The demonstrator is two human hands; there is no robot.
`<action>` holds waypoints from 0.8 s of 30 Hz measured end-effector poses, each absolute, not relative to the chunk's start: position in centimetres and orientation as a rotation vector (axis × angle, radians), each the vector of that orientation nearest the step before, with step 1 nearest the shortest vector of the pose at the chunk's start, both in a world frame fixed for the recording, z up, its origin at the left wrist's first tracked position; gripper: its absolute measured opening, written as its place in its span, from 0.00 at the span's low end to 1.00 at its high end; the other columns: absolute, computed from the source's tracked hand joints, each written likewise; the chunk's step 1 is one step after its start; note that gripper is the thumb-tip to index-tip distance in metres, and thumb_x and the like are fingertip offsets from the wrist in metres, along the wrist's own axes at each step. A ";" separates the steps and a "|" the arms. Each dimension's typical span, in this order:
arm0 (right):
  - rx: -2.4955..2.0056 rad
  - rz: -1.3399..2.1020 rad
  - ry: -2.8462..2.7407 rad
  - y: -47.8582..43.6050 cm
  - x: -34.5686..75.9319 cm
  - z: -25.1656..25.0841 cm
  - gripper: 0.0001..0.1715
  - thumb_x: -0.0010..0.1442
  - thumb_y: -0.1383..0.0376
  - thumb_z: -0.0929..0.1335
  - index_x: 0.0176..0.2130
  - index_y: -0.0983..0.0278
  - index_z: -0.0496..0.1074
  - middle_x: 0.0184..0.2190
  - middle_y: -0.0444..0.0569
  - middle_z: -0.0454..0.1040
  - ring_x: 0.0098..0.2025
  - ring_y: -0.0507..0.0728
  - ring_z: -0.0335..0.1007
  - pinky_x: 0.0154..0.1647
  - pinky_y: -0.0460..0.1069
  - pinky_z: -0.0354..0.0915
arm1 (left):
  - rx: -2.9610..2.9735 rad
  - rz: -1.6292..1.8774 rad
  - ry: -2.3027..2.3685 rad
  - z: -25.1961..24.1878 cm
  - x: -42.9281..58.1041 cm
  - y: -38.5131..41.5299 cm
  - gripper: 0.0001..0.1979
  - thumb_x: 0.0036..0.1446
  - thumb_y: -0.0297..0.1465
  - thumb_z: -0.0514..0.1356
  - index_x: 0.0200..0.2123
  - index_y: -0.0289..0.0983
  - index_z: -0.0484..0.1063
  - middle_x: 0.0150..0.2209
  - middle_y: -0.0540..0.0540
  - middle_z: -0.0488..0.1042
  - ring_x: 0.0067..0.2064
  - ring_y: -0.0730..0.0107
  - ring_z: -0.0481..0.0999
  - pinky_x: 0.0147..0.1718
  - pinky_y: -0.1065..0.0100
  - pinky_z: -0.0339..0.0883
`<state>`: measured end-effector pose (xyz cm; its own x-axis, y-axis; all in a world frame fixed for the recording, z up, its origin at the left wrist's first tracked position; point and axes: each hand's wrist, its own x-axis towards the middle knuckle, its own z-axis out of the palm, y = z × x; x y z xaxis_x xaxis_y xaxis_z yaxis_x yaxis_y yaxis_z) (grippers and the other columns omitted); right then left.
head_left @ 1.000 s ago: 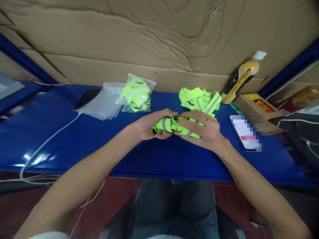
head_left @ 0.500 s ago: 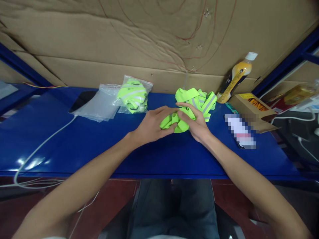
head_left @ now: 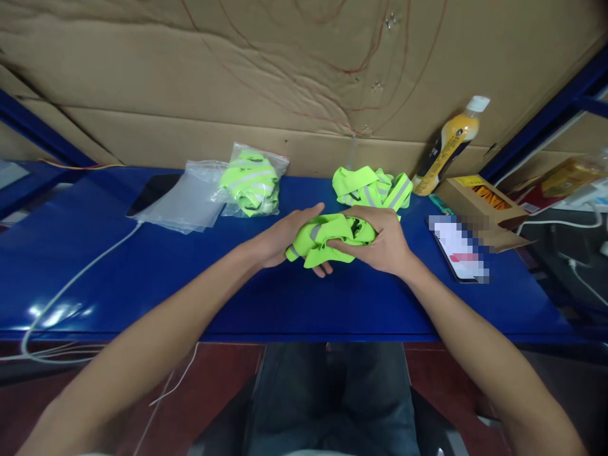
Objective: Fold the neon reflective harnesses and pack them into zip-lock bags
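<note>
Both my hands hold a bunched neon-green reflective vest [head_left: 327, 237] with grey stripes just above the blue table [head_left: 142, 278]. My left hand [head_left: 280, 240] cups it from underneath, fingers curled round the cloth. My right hand [head_left: 384, 244] grips its right side from above, fingers closed on the fabric. A second crumpled green vest [head_left: 370, 187] lies behind my hands on the table. At the back left, a clear bag holding a folded green vest [head_left: 251, 180] rests beside several empty clear bags [head_left: 185, 202].
An orange drink bottle [head_left: 449, 149] leans against the cardboard wall [head_left: 266, 82] at the back right. A phone [head_left: 458, 247] and an open cardboard box [head_left: 479, 206] lie to the right. A dark phone [head_left: 149, 193] with a white cable [head_left: 76, 278] lies at the left.
My hands lifted the bunched vest off the pile at the back and drew it toward me. My left hand turned palm-up beneath it; my right hand closed over its right side.
</note>
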<state>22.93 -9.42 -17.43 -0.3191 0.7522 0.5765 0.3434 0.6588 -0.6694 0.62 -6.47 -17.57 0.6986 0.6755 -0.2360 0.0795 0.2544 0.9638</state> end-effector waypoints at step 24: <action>-0.948 1.236 -1.505 -8.2 22.3 -20.2 0.38 0.41 0.50 0.88 0.48 0.60 0.82 0.46 0.48 0.84 0.49 0.61 0.80 0.56 0.59 0.77 | 2.579 0.864 1.049 -18.5 1.0 -7.9 0.29 0.56 0.52 0.67 0.48 0.34 0.74 0.39 0.40 0.82 0.40 0.51 0.82 0.37 0.61 0.65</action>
